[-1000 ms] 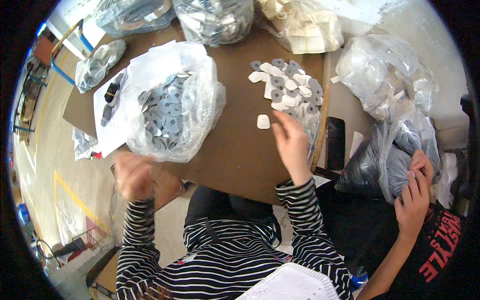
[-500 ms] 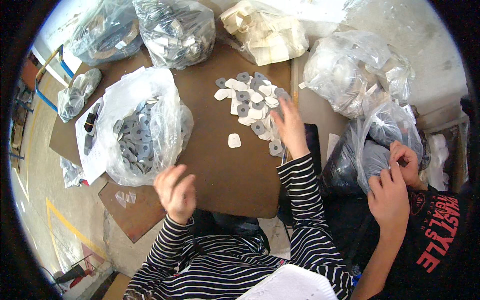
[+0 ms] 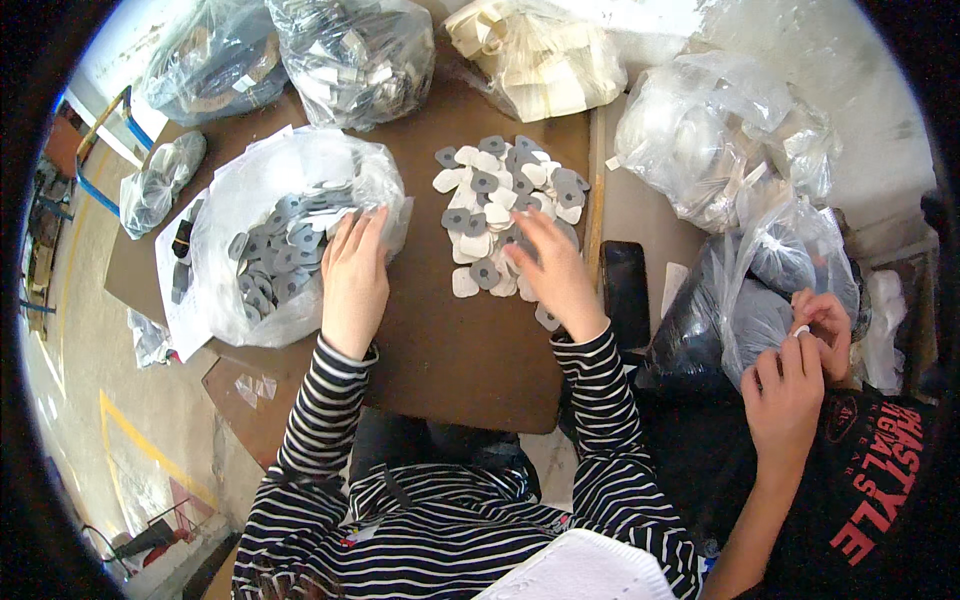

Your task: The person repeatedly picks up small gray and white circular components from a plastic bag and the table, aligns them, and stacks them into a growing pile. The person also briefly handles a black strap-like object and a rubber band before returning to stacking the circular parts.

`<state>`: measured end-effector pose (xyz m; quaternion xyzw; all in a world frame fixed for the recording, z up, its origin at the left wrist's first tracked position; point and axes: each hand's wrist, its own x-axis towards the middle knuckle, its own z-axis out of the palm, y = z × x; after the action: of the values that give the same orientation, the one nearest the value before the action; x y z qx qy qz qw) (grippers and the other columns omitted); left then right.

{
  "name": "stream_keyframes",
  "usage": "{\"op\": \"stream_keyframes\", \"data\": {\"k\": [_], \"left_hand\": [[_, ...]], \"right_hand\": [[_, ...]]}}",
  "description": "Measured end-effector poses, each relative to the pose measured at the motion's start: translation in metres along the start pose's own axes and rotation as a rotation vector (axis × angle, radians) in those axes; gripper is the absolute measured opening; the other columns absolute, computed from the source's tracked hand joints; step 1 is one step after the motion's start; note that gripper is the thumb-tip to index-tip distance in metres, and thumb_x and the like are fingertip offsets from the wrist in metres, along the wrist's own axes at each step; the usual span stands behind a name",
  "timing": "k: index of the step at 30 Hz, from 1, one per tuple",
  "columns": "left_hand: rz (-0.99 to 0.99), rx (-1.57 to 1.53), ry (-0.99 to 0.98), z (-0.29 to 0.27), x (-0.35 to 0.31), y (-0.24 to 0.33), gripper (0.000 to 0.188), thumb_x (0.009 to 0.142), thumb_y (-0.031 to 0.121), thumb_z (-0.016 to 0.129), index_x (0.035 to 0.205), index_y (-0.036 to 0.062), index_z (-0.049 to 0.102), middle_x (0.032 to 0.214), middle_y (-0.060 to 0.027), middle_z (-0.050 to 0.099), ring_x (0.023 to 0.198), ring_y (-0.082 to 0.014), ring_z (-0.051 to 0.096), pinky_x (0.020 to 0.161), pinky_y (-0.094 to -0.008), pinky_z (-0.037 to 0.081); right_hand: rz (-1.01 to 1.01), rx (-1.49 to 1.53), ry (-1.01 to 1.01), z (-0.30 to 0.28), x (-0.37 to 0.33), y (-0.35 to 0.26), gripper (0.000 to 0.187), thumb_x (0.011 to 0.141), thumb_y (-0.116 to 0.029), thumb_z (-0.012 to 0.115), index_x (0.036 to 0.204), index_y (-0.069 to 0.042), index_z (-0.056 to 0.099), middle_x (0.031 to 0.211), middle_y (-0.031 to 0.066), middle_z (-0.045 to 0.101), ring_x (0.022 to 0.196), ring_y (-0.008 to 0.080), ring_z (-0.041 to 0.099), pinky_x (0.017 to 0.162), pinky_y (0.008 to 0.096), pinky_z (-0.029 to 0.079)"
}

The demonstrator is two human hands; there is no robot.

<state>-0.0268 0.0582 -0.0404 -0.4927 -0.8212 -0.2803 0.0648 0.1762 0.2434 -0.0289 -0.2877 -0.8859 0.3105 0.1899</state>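
My left hand is at the right side of a clear plastic bag, its fingers stretched over the bag's opening. Inside lie many small grey pieces with rounded corners, some with a dark dot in the middle. Over the right side of a loose pile of similar flat grey and white pieces is my right hand. Its fingers are spread, and the fingertips are at the pieces; whether they touch them I cannot tell. Nothing shows in either hand, though the left palm is hidden.
Filled plastic bags line the back of the brown table. A black phone lies right of my right hand. Farther right, a co-worker's hands pinch a small white thing beside a bag of dark items. Papers stick out under the left bag.
My left hand has moved forward from the table's front edge to the bag. My right hand has come slightly back and left over the pile. More pieces now lie around the formerly separate white piece.
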Motion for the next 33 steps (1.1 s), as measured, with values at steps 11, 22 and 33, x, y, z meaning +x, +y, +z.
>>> {"op": "stream_keyframes", "data": {"k": [11, 22, 33], "left_hand": [[-0.071, 0.038, -0.159, 0.005, -0.056, 0.035, 0.049, 0.087, 0.014, 0.068, 0.134, 0.0107, 0.054, 0.153, -0.0167, 0.035, 0.144, -0.0377, 0.03, 0.114, -0.0613, 0.021], [-0.211, -0.702, -0.096, -0.026, -0.071, 0.048, 0.029, 0.086, 0.0, 0.066, 0.115, 0.0014, 0.065, 0.134, -0.0138, 0.059, 0.126, -0.0292, 0.054, 0.106, -0.0371, 0.042], [-0.774, -1.981, -0.415, 0.026, -0.051, 0.089, 0.055, 0.104, 0.034, 0.046, 0.15, 0.0089, 0.029, 0.146, -0.0086, 0.045, 0.135, -0.0206, 0.042, 0.113, -0.0395, 0.033]], "right_hand": [[0.029, -0.218, 0.121, 0.033, -0.044, 0.001, 0.051, 0.089, -0.016, 0.068, 0.136, -0.005, 0.05, 0.134, 0.0266, 0.053, 0.119, 0.043, 0.057, 0.096, 0.0453, 0.051], [0.188, 0.087, 0.273, 0.002, -0.017, -0.007, 0.029, 0.103, -0.019, 0.052, 0.122, -0.002, 0.064, 0.103, 0.0199, 0.071, 0.094, 0.0284, 0.07, 0.081, 0.035, 0.052], [0.193, 1.217, 0.114, 0.056, -0.04, -0.058, 0.032, 0.107, -0.016, 0.041, 0.135, -0.001, 0.043, 0.129, 0.0169, 0.059, 0.119, 0.023, 0.058, 0.104, 0.0368, 0.046]]}}
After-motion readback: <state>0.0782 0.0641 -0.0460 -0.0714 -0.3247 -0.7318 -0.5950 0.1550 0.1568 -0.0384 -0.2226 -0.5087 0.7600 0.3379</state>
